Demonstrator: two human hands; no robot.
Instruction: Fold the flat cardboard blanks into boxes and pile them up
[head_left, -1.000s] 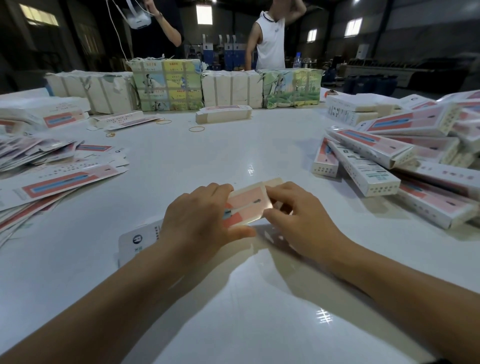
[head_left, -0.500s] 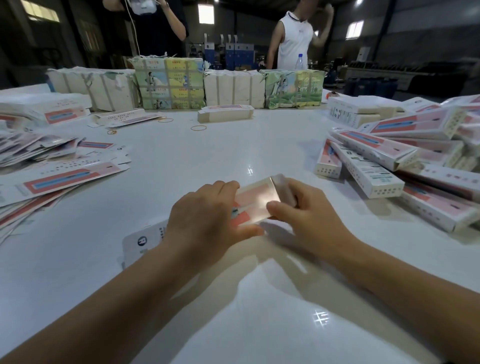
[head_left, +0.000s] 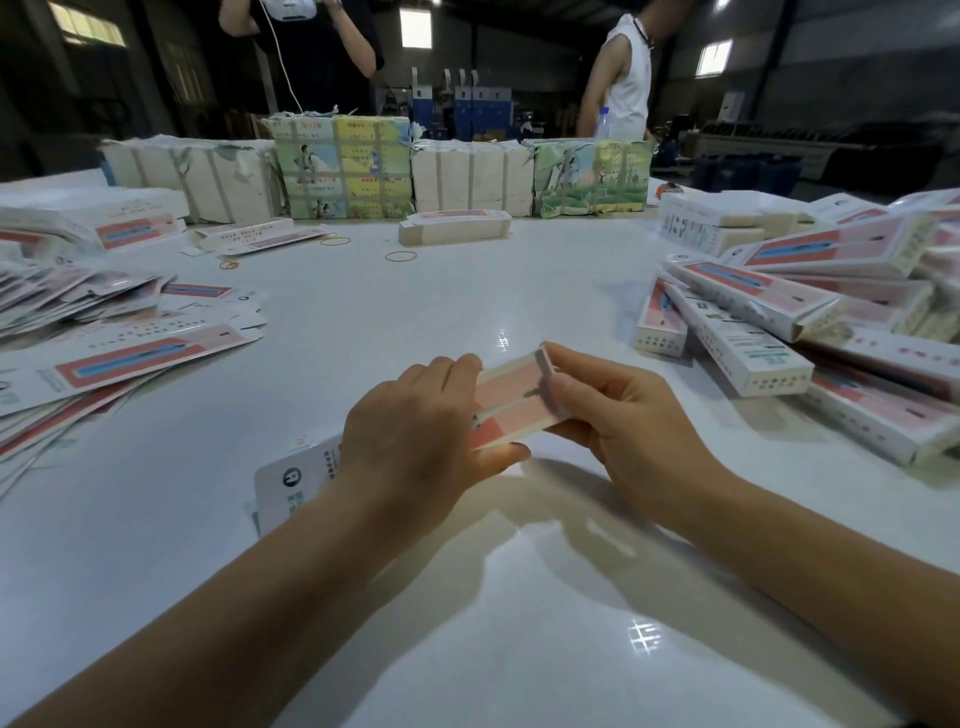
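Left hand (head_left: 415, 431): curled over the middle of a pink-and-white box (head_left: 511, 402), fingers on top, thumb under the near edge; gripping.
Right hand (head_left: 623, 421): gripping the far right end of the same box, thumb pressed on the end flap, fingers wrapped beneath.
Box: held between both hands just above the white table (head_left: 467, 623), centre of scene, white left end protruding below the left wrist.
Flat blanks (head_left: 104, 332): loose fanned heap, left side of table, near to mid depth.
Folded boxes (head_left: 810, 322): pile on the right, lying at mixed angles, some overlapping.
Single folded box (head_left: 454, 226): far centre, lying flat.
Rubber bands (head_left: 400, 255): several, far centre-left, on the table.
Wrapped bundles (head_left: 395, 174): row along the far edge.
Two persons (head_left: 623, 78): standing beyond the bundles.
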